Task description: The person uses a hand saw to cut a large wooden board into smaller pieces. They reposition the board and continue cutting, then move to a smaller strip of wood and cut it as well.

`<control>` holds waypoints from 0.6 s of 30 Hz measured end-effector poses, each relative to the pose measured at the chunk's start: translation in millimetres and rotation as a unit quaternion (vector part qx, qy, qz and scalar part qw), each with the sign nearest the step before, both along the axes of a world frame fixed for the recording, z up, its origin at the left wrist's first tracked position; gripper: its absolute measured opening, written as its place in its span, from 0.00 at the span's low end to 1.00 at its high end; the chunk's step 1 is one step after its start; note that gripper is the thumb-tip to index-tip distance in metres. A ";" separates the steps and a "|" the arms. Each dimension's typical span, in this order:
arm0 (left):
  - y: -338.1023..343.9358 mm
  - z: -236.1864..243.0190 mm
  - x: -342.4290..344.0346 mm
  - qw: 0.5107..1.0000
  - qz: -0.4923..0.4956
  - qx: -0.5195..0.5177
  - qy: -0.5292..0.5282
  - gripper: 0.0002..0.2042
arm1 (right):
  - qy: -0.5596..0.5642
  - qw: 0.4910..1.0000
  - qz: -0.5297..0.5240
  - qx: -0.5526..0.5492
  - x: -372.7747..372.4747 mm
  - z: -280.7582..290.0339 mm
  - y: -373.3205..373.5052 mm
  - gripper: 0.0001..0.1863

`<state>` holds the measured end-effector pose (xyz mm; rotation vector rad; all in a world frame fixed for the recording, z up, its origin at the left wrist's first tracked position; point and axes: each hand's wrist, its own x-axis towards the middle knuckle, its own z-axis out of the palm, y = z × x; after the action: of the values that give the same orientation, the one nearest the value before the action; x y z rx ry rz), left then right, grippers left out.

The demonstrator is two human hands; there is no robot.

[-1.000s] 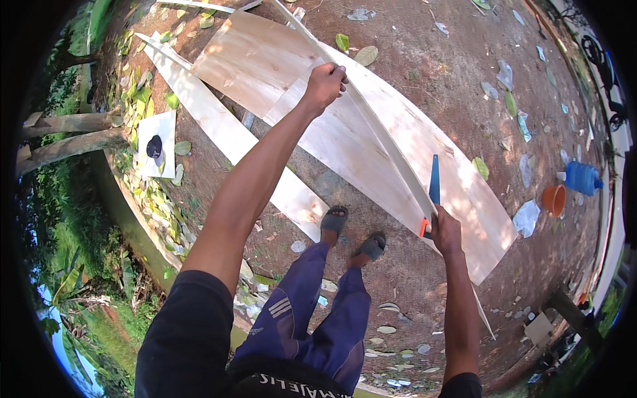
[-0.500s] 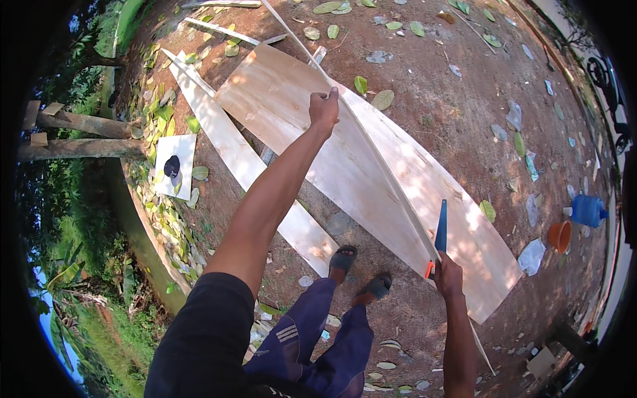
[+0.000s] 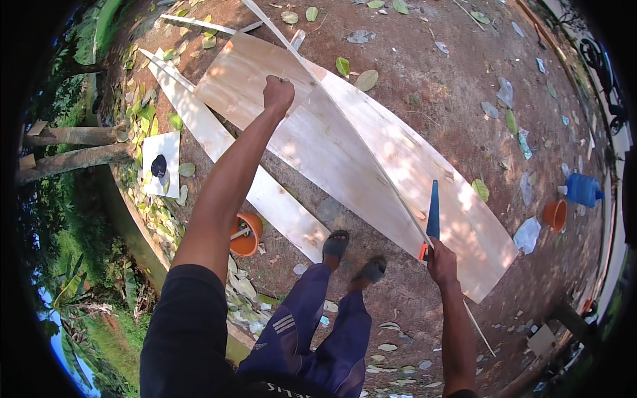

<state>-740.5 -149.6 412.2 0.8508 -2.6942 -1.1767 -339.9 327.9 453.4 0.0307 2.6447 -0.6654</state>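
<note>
My right hand (image 3: 442, 263) is closed around the orange-and-black handle of a handsaw (image 3: 434, 209), its blue blade pointing away from me. A long thin wooden strip (image 3: 282, 38) runs from the far edge down to the same hand and appears to be gripped with the saw. My left hand (image 3: 279, 95) is a fist over the plywood sheet (image 3: 325, 152), apart from the strip; a small dark spot shows at its fingers, too small to name. Another pale plywood sheet (image 3: 405, 156) lies on the strip's right side.
A long narrow board (image 3: 275, 199) lies left of my sandalled feet. An orange bucket (image 3: 249, 248) with tools stands beside my left arm. At right are another orange bucket (image 3: 555, 216) and a blue water jug (image 3: 584, 191). A cap (image 3: 158, 166) rests on a white panel.
My left hand has let go of the strip and moved left, still closed. The view has shifted, bringing the near orange bucket into sight. My right hand keeps the saw.
</note>
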 end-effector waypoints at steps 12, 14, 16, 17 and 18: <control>35.6 53.7 -41.8 0.975 -0.156 0.144 -0.061 0.17 | 0.045 0.999 0.017 0.002 13.9 1.5 5.0 0.18; 27.5 45.0 -31.1 0.983 -0.116 0.144 -0.021 0.18 | 0.033 0.999 0.016 0.007 11.6 1.1 2.3 0.18; 28.3 42.5 -21.8 0.994 -0.054 0.088 0.028 0.21 | 0.035 0.999 0.017 0.003 11.0 2.8 1.5 0.18; 30.8 46.6 -22.2 0.996 -0.040 0.078 -0.010 0.22 | 0.042 0.999 0.019 -0.003 11.4 4.0 1.4 0.18; 32.0 52.3 -25.8 0.996 -0.026 0.067 -0.049 0.24 | 0.050 0.999 0.020 -0.009 11.5 4.7 1.0 0.17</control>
<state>-766.3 -117.6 464.5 0.8826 -2.7556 -1.3749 -328.4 329.0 458.1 -0.0628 2.7269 -0.6938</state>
